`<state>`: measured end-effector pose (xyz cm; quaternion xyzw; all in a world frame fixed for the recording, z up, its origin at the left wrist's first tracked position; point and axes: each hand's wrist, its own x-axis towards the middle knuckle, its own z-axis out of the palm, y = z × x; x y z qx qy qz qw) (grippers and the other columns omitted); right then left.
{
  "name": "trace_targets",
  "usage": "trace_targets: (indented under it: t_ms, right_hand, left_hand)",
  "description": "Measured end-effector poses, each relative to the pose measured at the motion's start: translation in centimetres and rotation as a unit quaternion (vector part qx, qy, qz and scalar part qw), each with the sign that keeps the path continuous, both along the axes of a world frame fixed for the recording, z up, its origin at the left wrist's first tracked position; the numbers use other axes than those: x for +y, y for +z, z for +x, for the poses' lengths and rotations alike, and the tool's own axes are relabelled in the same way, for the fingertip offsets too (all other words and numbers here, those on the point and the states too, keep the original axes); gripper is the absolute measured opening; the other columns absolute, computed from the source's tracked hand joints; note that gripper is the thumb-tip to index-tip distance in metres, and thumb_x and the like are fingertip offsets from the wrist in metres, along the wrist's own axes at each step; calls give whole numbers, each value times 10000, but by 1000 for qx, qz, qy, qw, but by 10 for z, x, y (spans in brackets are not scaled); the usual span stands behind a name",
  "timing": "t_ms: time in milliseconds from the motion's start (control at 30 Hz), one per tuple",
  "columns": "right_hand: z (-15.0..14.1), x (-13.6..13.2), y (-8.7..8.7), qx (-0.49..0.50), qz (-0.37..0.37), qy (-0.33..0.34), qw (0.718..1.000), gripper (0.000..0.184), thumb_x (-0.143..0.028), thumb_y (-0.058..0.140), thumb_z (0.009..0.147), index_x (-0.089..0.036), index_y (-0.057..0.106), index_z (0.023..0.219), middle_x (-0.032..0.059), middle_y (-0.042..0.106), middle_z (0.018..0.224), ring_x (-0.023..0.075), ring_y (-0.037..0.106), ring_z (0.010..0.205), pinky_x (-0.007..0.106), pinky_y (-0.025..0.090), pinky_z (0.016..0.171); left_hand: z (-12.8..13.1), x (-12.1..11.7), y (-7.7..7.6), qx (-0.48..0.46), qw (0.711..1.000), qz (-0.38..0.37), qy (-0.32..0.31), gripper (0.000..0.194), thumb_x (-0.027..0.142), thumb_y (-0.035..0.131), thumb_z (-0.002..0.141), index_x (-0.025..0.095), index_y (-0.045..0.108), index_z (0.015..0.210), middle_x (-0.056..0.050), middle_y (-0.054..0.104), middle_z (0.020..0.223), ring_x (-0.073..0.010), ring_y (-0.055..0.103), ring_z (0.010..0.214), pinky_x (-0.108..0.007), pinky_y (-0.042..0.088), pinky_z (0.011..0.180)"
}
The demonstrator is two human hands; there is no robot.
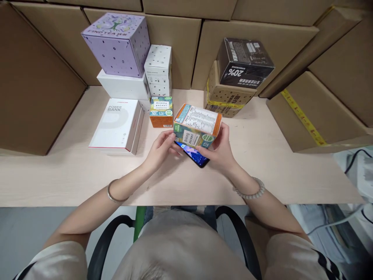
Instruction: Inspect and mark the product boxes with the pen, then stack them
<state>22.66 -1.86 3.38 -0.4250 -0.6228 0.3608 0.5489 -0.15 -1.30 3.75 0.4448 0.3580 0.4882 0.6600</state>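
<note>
A green and orange Binking box (198,121), tilted with its printed label side up, is held above the table. My right hand (220,151) grips its right end, thumb along the front face and fingers behind. At the box's left corner my left hand (163,147) has its fingers curled against the edge. Partly hidden under the box, a phone (196,155) with a lit blue screen lies on the table. A second Binking box (161,112) stands just to the left, in front of a white dotted box (159,70).
A white power bank box (116,122) lies on the left. Behind it, a purple box (119,44) rests on a white box (124,86). At the right back, a dark box (244,62) sits on a brown dotted box (229,97). Large cartons (323,112) border the table (72,182).
</note>
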Motion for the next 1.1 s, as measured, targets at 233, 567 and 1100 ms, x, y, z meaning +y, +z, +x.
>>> trace_targets:
  t_ms: [233, 567, 1100]
  right_hand:
    - [-9, -10, -5, -179, 286, -35, 941, 859, -419, 897, 853, -458, 367, 1528, 88, 535, 1526, 352, 601, 1422, 660, 584, 1149]
    - [-9, -16, 5, -218, 297, 4, 930, 916, -433, 896, 870, -426, 362, 1614, 97, 612, 1541, 370, 605, 1493, 705, 517, 1238]
    - [2, -19, 8, -164, 22, 109, 980, 1098, -921, 626, 855, -319, 343, 1728, 139, 431, 1788, 414, 430, 1644, 674, 356, 1356]
  left_hand:
    - [6, -9, -5, -95, 993, -7, -73, 807, 753, 895, 759, 234, 688, 1342, -138, 767, 1408, -380, 711, 1366, -493, 625, 1095]
    - [5, -7, 11, -139, 990, -29, -22, 757, 787, 719, 889, 216, 711, 1387, -108, 756, 1468, -406, 603, 1511, -544, 520, 1258]
    - [-2, -5, 2, -55, 995, 82, -2, 848, 639, 914, 765, 319, 609, 1488, -103, 702, 1496, -376, 646, 1432, -520, 576, 1163]
